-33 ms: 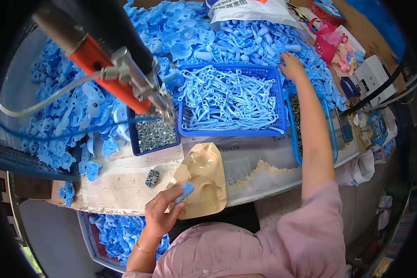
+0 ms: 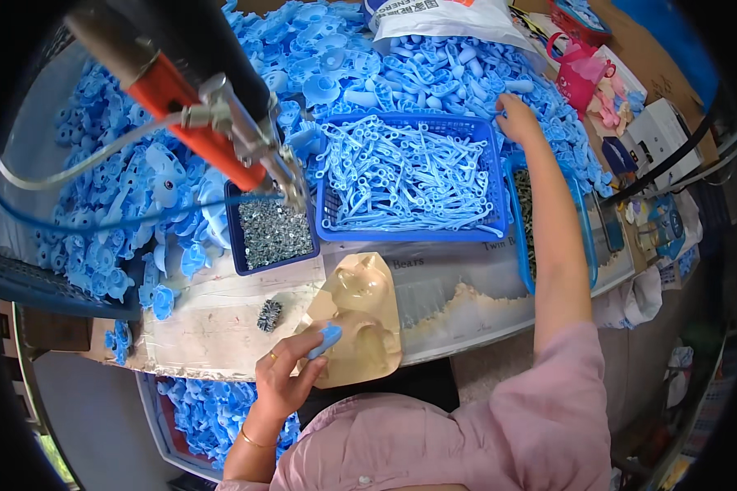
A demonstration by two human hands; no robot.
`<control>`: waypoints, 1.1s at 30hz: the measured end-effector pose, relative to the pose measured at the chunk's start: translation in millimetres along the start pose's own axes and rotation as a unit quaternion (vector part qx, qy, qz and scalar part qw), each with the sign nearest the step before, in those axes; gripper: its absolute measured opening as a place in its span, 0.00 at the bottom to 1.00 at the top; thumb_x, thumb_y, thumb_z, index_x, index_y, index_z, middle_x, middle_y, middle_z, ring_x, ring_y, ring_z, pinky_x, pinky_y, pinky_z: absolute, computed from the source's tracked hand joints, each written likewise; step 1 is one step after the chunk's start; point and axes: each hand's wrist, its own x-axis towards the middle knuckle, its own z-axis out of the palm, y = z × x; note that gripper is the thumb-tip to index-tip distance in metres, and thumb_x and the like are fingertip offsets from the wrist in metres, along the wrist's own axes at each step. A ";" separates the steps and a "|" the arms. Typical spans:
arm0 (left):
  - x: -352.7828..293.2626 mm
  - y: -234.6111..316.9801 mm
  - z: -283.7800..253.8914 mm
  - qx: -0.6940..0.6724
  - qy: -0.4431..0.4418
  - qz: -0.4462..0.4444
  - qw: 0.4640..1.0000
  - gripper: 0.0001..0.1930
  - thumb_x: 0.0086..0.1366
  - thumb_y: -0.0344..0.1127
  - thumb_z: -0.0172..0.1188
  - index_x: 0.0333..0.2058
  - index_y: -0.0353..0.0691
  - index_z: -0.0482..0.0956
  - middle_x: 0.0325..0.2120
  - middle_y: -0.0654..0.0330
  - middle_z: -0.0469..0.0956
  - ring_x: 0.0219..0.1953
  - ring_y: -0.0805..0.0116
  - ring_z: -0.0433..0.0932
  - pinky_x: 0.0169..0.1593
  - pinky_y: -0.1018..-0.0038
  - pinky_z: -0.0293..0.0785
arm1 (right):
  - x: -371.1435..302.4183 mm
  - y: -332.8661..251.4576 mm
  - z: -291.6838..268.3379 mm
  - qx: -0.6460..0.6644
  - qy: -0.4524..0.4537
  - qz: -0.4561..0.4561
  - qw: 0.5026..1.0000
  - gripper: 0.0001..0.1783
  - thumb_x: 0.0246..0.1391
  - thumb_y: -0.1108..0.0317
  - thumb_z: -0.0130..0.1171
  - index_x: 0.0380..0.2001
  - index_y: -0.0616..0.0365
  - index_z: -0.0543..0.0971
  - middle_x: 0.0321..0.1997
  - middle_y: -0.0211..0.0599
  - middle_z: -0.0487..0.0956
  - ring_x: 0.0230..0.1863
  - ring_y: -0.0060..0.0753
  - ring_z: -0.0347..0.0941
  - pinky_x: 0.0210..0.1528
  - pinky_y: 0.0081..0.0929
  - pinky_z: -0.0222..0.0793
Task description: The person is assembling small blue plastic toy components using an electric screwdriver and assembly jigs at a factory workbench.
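Note:
My left hand (image 2: 285,378) is closed, pinching a small blue plastic piece (image 2: 326,339) between thumb and fingers. It rests over the near left part of a beige moulded holder (image 2: 354,315) with rounded hollows, which lies at the table's front edge. My right hand (image 2: 518,120) is stretched out to the far right, at the edge of a heap of blue plastic parts (image 2: 442,74). Its thumb and forefinger are apart, and nothing shows between them. Some of its fingers are hidden.
A blue basket (image 2: 409,236) of thin light-blue looped pieces stands mid-table. Left of it are a tray of small screws (image 2: 275,233) and a hanging orange power screwdriver (image 2: 196,123). A small dark bristly clump (image 2: 269,315) lies near the holder. A blue bin (image 2: 522,254) stands under my right forearm.
The hanging screwdriver has shifted very slightly. Both hands and the blue piece stay in place.

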 end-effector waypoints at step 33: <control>-41.8 -34.0 -2.0 0.157 -0.041 0.163 0.973 0.18 0.51 0.33 0.73 0.43 0.43 0.84 0.43 0.61 0.83 0.48 0.59 0.82 0.50 0.65 0.81 | -287.8 -254.8 -126.1 0.388 -0.349 -0.208 0.827 0.12 0.53 0.71 0.68 0.41 0.59 0.84 0.41 0.35 0.80 0.42 0.35 0.78 0.42 0.30 0.73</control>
